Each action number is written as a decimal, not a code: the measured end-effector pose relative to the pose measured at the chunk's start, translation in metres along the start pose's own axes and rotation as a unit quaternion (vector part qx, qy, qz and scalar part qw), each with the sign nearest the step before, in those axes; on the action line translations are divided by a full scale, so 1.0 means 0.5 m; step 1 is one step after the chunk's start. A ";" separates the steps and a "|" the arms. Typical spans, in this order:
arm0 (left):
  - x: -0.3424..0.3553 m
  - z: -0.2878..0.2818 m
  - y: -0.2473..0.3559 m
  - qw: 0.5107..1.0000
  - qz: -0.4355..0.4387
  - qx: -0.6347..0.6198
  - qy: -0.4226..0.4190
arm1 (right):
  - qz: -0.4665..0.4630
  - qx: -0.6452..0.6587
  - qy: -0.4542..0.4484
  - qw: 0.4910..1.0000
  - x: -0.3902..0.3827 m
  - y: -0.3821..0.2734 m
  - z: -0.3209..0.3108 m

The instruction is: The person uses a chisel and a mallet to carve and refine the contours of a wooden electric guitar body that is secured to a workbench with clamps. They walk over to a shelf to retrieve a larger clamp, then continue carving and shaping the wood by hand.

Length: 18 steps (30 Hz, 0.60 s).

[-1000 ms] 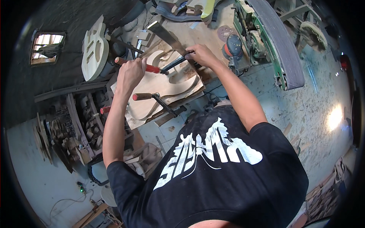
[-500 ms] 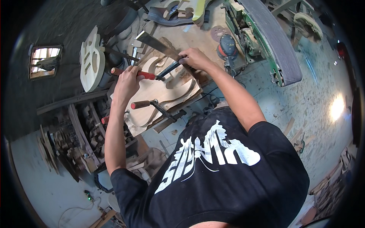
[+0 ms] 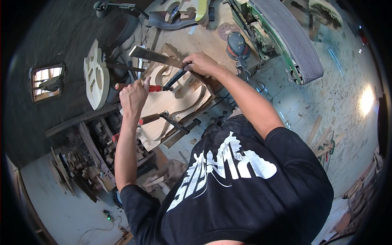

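My left hand (image 3: 134, 98) is closed around the red handle of a bar clamp (image 3: 157, 56), its thumb pointing up along the handle. My right hand (image 3: 203, 64) grips the same clamp where the dark sliding arm meets the flat metal bar. The bar slants up and left over the bench. Below lies a pale wooden guitar body (image 3: 163, 104) with curved cutouts, resting on a wooden board. A second bar clamp (image 3: 173, 122) with a brown-red handle sits at the near edge of the body. The clamp's contact with the wood cannot be made out.
An orbital sander (image 3: 237, 45) stands on the bench beside a green belt sander (image 3: 292, 41). Another guitar body (image 3: 97, 78) is propped upright at left. More shaped wood (image 3: 185, 12) lies at the back. Racks of wood offcuts (image 3: 96, 143) stand below left.
The view has shifted slightly. Both hands still hold the clamp, and my left hand has turned on the handle, its thumb now raised.
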<state>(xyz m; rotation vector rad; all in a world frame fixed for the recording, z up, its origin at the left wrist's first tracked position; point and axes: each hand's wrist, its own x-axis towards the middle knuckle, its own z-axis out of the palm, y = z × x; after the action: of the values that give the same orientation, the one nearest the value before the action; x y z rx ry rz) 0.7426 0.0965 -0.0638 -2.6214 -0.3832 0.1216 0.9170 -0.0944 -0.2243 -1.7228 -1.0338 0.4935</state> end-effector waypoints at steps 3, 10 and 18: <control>0.016 -0.032 0.002 0.992 -0.025 -0.049 -0.111 | -0.003 0.004 0.002 1.000 -0.002 0.005 -0.004; -0.012 -0.068 -0.033 0.953 0.096 -0.272 -0.096 | -0.010 -0.002 0.003 1.000 0.002 0.017 0.002; -0.004 -0.043 -0.025 0.972 0.021 -0.208 -0.110 | 0.010 0.021 -0.028 0.999 0.001 0.009 -0.010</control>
<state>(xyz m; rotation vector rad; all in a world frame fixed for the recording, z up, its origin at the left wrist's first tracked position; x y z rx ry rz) 0.7407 0.0966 -0.0392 -3.0428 -0.4707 0.3880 0.9228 -0.0970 -0.2264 -1.6907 -1.0398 0.5748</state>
